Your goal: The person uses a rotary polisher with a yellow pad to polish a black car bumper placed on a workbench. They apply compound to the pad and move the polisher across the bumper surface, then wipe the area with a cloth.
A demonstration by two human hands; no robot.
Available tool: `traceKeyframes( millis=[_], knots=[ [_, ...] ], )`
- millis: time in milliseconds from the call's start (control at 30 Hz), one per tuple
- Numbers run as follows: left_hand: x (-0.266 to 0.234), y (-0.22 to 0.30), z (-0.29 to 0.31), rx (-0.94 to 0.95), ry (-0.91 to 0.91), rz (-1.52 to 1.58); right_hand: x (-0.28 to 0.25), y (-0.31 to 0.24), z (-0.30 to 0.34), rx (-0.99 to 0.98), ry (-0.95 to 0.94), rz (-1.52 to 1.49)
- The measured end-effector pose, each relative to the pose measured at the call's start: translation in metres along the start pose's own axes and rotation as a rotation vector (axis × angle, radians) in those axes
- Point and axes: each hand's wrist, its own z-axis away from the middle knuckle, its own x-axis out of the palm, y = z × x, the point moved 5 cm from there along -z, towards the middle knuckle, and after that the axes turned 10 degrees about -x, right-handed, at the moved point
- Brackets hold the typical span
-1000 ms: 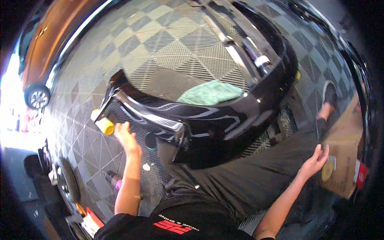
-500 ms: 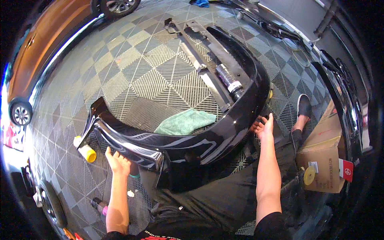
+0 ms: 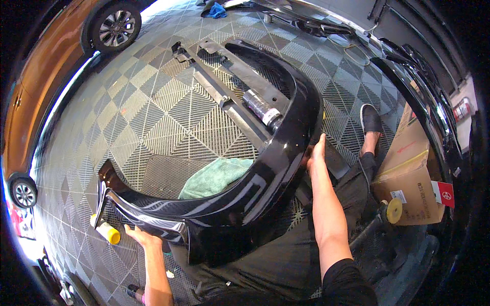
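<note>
The curved black panel (image 3: 229, 209) is smooth and high-gloss, streaked with mirror-like reflections. The green cloth (image 3: 214, 177) looks soft, napped and matt. The ribbed floor tiles (image 3: 168, 112) look like dull plastic. The box (image 3: 403, 176) is matt brown cardboard; the orange car (image 3: 48, 84) wears glossy paint. The long grey strip (image 3: 239, 120) could be metal or plastic.

U-shaped black bumper (image 3: 240, 209): 1 | green cloth (image 3: 214, 178): 1 | cardboard box (image 3: 406, 176): 1

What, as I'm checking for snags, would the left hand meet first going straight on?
Probably the left end of the black bumper; depth is unclear, and the left hand might pass beneath.
</note>
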Motion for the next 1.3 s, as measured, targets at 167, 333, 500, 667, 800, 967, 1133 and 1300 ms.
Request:
traceKeyframes(
  millis=[167,333,500,667,800,967,1133,1300],
  knots=[
    [0.018,0.029,0.025,0.148,0.007,0.007,0.053,-0.015,0.038,-0.136,0.154,0.154],
    [0.033,0.058,0.012,0.213,-0.038,0.004,0.061,-0.042,0.050,-0.302,0.073,0.127],
    [0.049,0.090,0.004,0.293,-0.193,0.045,0.064,-0.043,0.092,-0.265,0.130,0.081],
    [0.085,0.097,0.015,0.245,-0.145,-0.009,0.041,-0.046,0.115,-0.348,0.202,0.051],
    [0.108,0.092,0.009,0.251,-0.160,-0.065,0.015,-0.045,0.139,-0.369,0.257,0.023],
    [0.116,0.123,-0.047,0.148,-0.401,-0.153,0.022,-0.028,0.181,-0.321,0.268,-0.102],
    [0.138,0.123,-0.066,0.206,-0.354,-0.219,0.020,-0.011,0.215,-0.385,0.305,-0.118],
    [0.150,0.128,-0.098,0.027,-0.364,-0.294,0.038,0.008,0.252,-0.417,0.504,0.014]
  ],
)
